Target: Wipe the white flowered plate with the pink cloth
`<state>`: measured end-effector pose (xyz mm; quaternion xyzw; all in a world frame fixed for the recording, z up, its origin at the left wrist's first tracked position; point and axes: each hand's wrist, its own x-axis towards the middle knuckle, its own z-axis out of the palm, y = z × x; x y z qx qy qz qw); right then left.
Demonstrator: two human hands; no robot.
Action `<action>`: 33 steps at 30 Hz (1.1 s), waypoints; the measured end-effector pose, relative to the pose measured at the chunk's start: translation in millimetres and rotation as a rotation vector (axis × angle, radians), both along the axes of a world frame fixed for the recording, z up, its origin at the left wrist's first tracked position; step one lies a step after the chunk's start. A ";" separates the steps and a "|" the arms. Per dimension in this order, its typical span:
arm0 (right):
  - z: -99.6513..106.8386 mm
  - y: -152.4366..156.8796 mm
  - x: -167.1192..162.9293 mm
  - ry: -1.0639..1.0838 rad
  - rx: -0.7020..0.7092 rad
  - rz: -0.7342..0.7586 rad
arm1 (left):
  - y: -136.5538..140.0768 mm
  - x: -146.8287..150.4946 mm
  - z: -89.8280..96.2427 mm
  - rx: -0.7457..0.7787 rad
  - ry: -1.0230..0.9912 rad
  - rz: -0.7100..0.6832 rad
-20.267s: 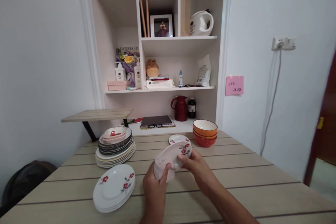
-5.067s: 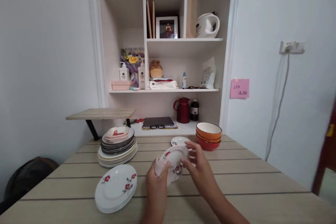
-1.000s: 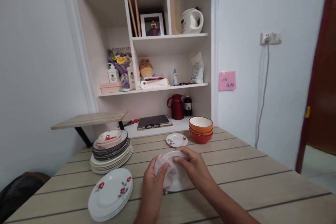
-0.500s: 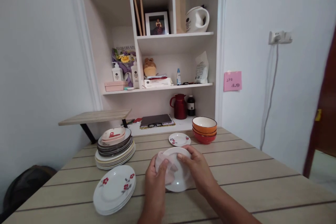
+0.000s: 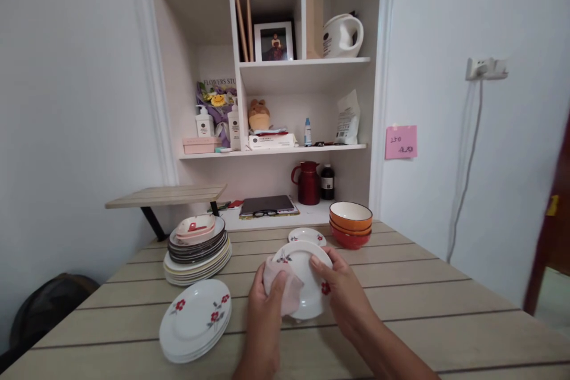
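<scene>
Above the wooden table, a white plate (image 5: pixel 310 285) with red flowers is held tilted between my two hands. My right hand (image 5: pixel 345 285) grips its right rim, thumb on the face and fingers behind. A pale pink cloth (image 5: pixel 287 291) is pinched in my left hand (image 5: pixel 267 300) and lies against the plate's left side. Just beyond, a small flowered plate (image 5: pixel 307 236) rests on the table. Left of my hands sits a stack of flowered white plates (image 5: pixel 193 317).
Behind that stack stands a taller pile of plates (image 5: pixel 198 255) topped by small dishes (image 5: pixel 196 227). Stacked orange and red bowls (image 5: pixel 351 225) are at the back right. A raised wooden shelf (image 5: pixel 164 196) juts over the left back; a red jug (image 5: pixel 308 183) stands against the wall unit.
The plate has turned in my hands, so its red flowers now show. The cloth stays against its left side. The camera view has shifted slightly left.
</scene>
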<state>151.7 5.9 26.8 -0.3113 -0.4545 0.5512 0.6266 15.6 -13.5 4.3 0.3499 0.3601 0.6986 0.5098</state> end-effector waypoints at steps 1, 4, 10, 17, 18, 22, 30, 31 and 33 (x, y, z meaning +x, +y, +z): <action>0.3 0.1 0.2 0.005 -0.007 0.016 | -0.4 -0.1 0.0 -0.004 0.002 -0.027; 1.1 -0.1 -0.3 0.042 -0.015 0.072 | -4.0 -0.2 2.2 -0.022 -0.001 -0.071; 3.4 -0.6 2.0 0.024 -0.006 0.115 | -11.5 0.0 9.5 -0.029 0.021 -0.047; 1.6 4.5 7.2 -0.281 0.154 -0.019 | 2.9 -4.1 -2.8 0.018 0.357 0.303; 2.0 4.6 7.4 -0.351 0.216 -0.062 | 2.7 -4.9 -3.8 0.047 0.390 0.349; 6.6 1.2 9.0 -0.563 0.527 -0.299 | -3.1 -8.8 -5.3 0.244 0.531 0.443; 9.4 -6.8 9.3 -0.912 0.775 -0.341 | 2.7 -15.4 -18.8 0.549 0.759 0.451; 8.9 -6.4 9.5 -0.936 0.765 -0.321 | 2.7 -14.5 -19.1 0.545 0.759 0.453; 8.1 -5.5 10.2 -0.958 0.729 -0.286 | 0.9 -11.2 -17.1 0.496 0.744 0.445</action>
